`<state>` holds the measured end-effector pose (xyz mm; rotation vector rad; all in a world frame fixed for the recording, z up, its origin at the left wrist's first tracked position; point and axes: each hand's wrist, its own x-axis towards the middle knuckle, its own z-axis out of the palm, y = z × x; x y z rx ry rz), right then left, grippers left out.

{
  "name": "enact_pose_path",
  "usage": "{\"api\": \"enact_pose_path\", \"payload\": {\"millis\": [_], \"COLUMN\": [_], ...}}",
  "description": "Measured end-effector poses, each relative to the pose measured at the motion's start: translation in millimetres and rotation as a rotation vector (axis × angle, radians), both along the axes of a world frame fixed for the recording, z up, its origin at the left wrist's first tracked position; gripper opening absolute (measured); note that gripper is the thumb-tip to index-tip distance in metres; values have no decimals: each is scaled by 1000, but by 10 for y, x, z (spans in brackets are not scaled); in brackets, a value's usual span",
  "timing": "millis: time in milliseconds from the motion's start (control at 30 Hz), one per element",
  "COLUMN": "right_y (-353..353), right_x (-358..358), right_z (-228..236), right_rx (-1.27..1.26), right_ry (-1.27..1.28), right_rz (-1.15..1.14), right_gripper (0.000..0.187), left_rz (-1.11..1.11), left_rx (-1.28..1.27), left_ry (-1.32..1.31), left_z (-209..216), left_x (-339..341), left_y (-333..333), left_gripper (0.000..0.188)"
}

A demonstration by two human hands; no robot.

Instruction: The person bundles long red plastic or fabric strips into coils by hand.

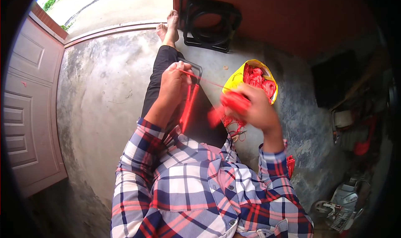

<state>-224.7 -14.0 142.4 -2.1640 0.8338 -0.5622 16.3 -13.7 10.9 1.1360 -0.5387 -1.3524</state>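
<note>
My left hand [176, 80] is closed above my outstretched leg, pinching a red cord [187, 72]. A dark rectangular frame [200, 69] sticks out beside its fingers, and red strands [190, 103] hang from it. From there the cord runs taut across to my right hand [260, 111]. That hand is wrapped round a bundle of red cord [236, 103], smeared by motion. Just beyond it stands a yellow bag [237, 78] holding several red cord bundles [257, 76]. Below the right hand, loose red cord [239, 125] lies by my thigh, near what looks like a pair of scissors [238, 136].
A black square-framed stool [211, 24] stands past my bare feet [169, 25]. At the left is a panelled door [33, 100], with a bright doorway at the far left. Metal machine parts [340, 204] and a dark board [336, 79] lie to the right on concrete floor [98, 100].
</note>
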Motion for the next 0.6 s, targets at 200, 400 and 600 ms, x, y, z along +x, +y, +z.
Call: {"api": "enact_pose_path", "payload": {"millis": [200, 400, 600], "right_y": [-561, -340, -170], "right_x": [509, 644, 495], "right_z": [-1383, -1271, -1096], "right_rx": [-207, 157, 292], "right_ry": [319, -242, -691], "right_rz": [-170, -298, -179], "right_gripper": [25, 39, 41], "left_rz": [-135, 158, -130], "left_rx": [-92, -152, -9], "left_ry": [-745, -1152, 63], "left_z": [-584, -68, 444], "left_x": [-77, -154, -284], "left_y": [-262, -130, 51], "left_gripper": [30, 21, 20]}}
